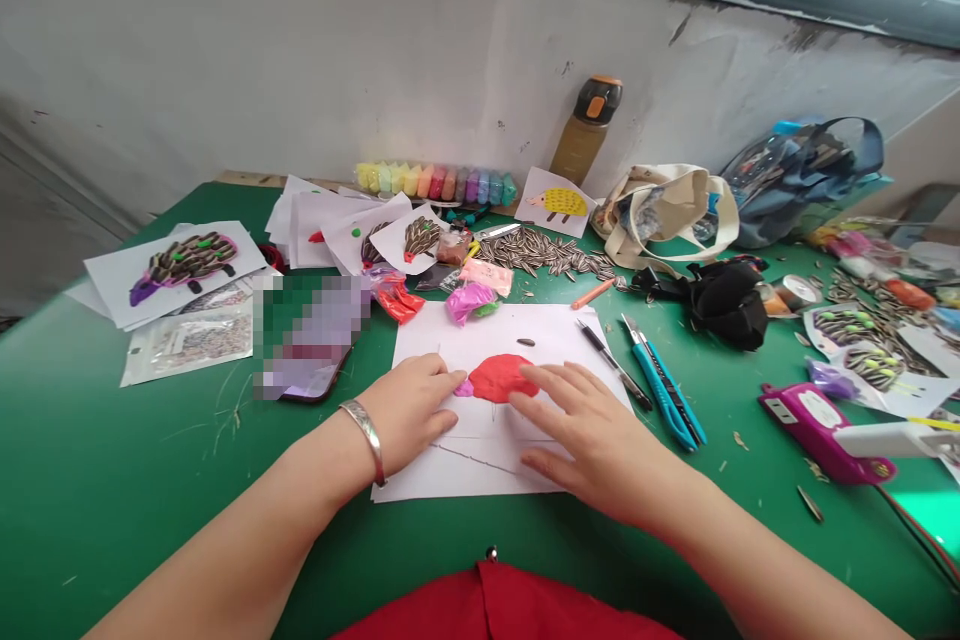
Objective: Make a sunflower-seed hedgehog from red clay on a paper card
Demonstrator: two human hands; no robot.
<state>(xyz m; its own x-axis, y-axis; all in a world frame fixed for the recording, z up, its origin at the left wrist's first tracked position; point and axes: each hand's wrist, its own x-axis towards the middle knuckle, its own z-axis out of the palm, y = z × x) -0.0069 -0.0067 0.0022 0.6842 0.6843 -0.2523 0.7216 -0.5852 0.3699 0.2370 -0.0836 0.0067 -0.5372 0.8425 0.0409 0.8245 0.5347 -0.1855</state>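
Note:
A sheet of white paper (465,475) lies in front of me with a pencil outline on it. A flattened dome of red modelling clay (495,378) is spread on the sheet, and a small purple lump of clay (465,387) adjoins its left end. My left hand (416,410), with a silver bracelet on the wrist, rests on the paper; its index fingertip touches the purple clay and the thumb stands apart. My right hand (581,420) has its fingers spread, the tips at the red clay's right edge. One sunflower seed (526,342) lies above the red clay.
A black pen (615,365) and a blue utility knife (664,385) lie right of the paper. Behind are a seed pile (540,250), clay packets (435,184) and a bottle (585,132). A phone (311,340) and seed-covered hedgehog picture (184,265) lie left; a purple glue gun (821,430) right.

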